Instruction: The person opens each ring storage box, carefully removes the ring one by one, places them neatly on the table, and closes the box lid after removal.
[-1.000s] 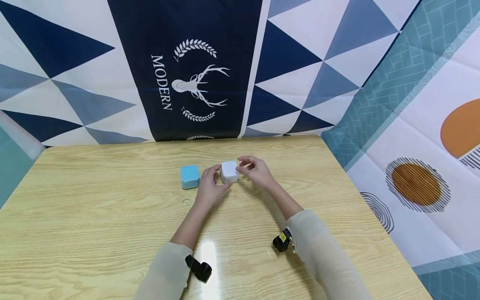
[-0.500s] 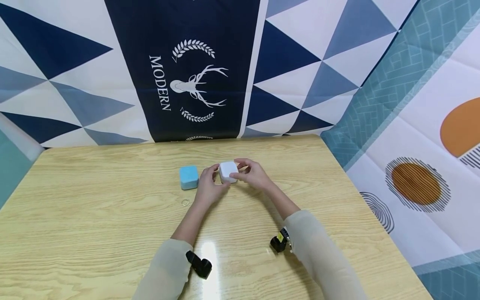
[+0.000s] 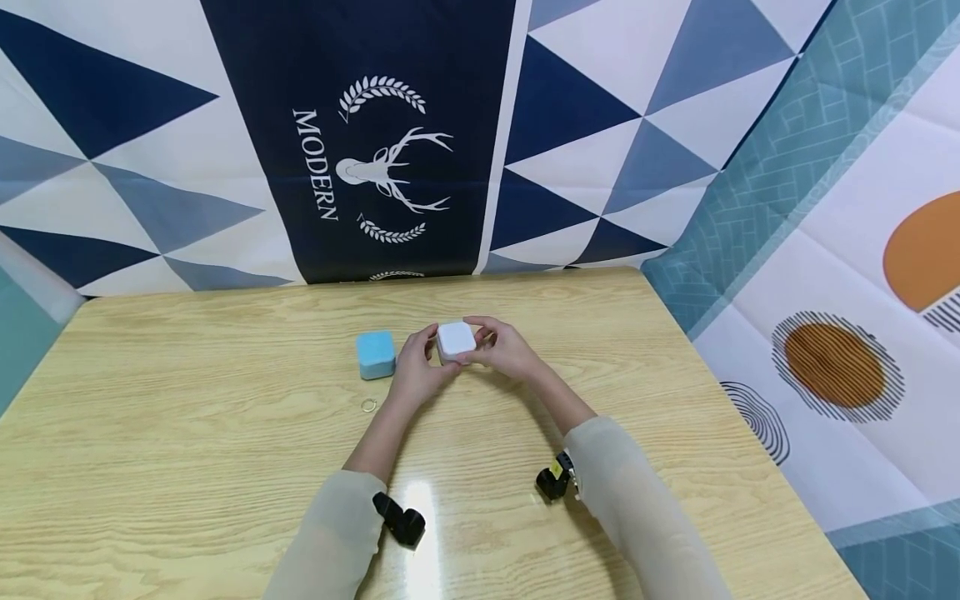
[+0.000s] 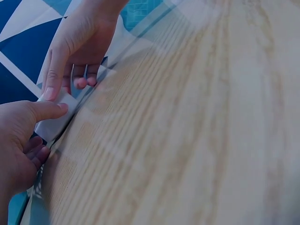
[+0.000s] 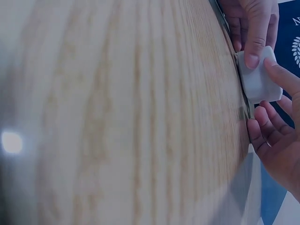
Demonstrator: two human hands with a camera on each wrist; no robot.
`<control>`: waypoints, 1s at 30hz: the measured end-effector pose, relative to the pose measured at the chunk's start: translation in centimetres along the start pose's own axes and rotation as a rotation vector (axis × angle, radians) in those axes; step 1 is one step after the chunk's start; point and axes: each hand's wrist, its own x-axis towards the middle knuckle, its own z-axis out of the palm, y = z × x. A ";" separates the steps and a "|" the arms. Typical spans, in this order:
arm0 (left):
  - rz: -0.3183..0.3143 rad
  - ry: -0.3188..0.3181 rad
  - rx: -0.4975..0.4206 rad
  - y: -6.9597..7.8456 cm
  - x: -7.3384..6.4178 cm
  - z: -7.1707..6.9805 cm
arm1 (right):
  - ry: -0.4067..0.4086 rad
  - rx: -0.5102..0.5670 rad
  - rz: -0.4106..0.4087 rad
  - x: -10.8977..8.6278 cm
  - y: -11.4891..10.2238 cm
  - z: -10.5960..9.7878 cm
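A small white box [image 3: 456, 337] with rounded corners sits toward the back of the table, between my two hands. My left hand [image 3: 416, 372] grips its left side, thumb at the near edge and fingers reaching behind. From the other side my right hand [image 3: 508, 350] pinches it, thumb on the near face. In the right wrist view both thumbs press the pale front of the white box [image 5: 257, 86]. Just left of my left hand stands a light blue box [image 3: 376, 354] of similar shape. A thin ring [image 3: 363, 407] lies on the wood nearer to me.
The light wooden table [image 3: 187, 433] runs back to a patterned wall cloth [image 3: 390, 50] with a deer head and triangles. Another printed cloth [image 3: 825, 450] hangs along the right side. Black wrist cameras sit on both sleeves.
My right hand has moved left and closed onto the white box, its thumb coming to the near face. The left hand keeps its hold. The blue box and ring stay put.
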 end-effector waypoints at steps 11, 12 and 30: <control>0.024 -0.036 0.062 -0.5 0.7 0.0 | -0.059 0.009 -0.006 0.4 0.5 -0.1; 0.027 -0.036 0.069 -0.5 0.8 0.0 | -0.066 0.020 -0.001 0.4 0.5 -0.1; 0.067 -0.039 0.171 -0.6 1.1 0.1 | -0.085 0.020 -0.010 0.6 1.0 -0.1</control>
